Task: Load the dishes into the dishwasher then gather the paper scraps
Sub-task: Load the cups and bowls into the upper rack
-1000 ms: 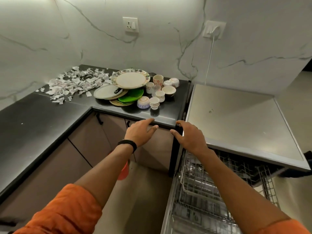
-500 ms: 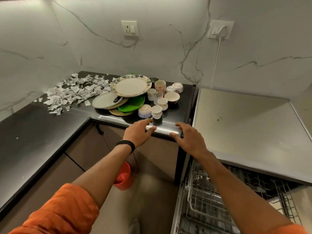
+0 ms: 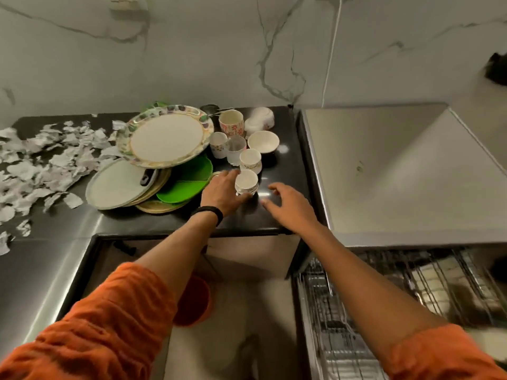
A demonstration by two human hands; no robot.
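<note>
Torn paper scraps (image 3: pixel 41 160) are seen strewn over the dark bench (image 3: pixel 255 218), well to the left of the left hand (image 3: pixel 223 193). A pile of plates (image 3: pixel 164 138) is stacked left of and beyond that hand, with a green plate (image 3: pixel 189 185) lying just beside it. The left hand is curled round a small cup (image 3: pixel 247 183), thumb on the near side; the cup stands upright on the bench. More cups and bowls (image 3: pixel 263 142) are grouped just beyond it. The right hand (image 3: pixel 288 201) is held wide, fingers spread, just right of the cup, with nothing in it. The dishwasher rack (image 3: pixel 384 297) is seen below and right of that hand.
</note>
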